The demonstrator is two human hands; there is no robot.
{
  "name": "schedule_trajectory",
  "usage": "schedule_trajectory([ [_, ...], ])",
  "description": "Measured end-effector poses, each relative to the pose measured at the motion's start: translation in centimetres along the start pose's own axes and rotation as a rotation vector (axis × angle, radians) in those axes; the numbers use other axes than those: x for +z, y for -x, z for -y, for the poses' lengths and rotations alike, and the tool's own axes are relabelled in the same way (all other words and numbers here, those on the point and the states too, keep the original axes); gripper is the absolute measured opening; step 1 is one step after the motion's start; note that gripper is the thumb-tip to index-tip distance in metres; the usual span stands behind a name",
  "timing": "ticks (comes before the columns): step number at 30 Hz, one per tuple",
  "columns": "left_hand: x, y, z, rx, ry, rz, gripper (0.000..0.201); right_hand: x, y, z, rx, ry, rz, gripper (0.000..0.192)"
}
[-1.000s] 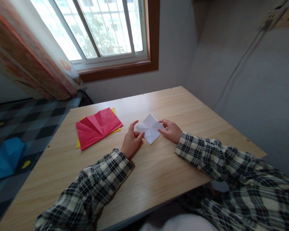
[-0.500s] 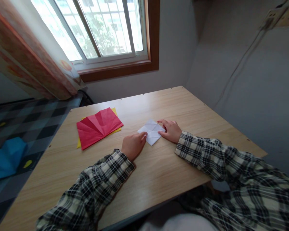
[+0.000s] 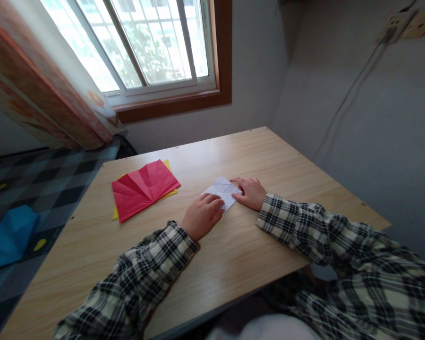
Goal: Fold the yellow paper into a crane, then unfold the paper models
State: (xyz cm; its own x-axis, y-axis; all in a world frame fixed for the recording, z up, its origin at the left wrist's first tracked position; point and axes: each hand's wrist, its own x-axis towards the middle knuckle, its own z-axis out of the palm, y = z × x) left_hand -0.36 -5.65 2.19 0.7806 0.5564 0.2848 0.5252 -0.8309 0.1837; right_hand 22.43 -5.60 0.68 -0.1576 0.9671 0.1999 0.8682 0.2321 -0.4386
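A small folded white paper [image 3: 219,185] lies on the tabletop with one corner pointing away from me, and crease lines cross its face. My left hand [image 3: 203,215] rests palm down over its near left part, fingers laid across the surface and covering that portion. At the right corner, my right hand [image 3: 250,192] holds the paper, thumb on its edge and index finger reaching along the far side. How firmly the right fingers grip cannot be made out.
Left on the wooden table [image 3: 269,245] lies a creased red paper [image 3: 145,189] over a yellow paper [image 3: 115,213]. A folded blue paper [image 3: 12,236] sits on the checked surface [image 3: 74,177] beside the table. A window [image 3: 156,47] and wall border the far side.
My left hand has shifted slightly right and flattened over the white paper, from a thumb-side hold at its left corner. My right hand stays at the right corner.
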Motion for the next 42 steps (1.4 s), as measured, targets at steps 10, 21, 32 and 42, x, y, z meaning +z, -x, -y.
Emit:
schedule_trajectory([
  [10, 0.0, 0.1, 0.0, 0.011, 0.027, 0.012, 0.025, 0.4, -0.1, -0.9, -0.064, -0.050, -0.083, 0.040],
  [21, 0.1, 0.2, -0.1, 0.013, 0.009, 0.004, 0.030, 1.0, -0.6, -1.6, -0.205, -0.198, -0.177, 0.028],
  [32, 0.2, 0.2, 0.0, 0.022, 0.001, -0.006, 0.030, 0.8, -0.4, -1.2, -0.252, -0.185, -0.242, 0.023],
  [42, 0.4, 0.2, 0.1, 0.020, 0.015, -0.015, 0.030, 0.9, -0.3, -1.2, -0.257, -0.183, -0.219, 0.027],
])
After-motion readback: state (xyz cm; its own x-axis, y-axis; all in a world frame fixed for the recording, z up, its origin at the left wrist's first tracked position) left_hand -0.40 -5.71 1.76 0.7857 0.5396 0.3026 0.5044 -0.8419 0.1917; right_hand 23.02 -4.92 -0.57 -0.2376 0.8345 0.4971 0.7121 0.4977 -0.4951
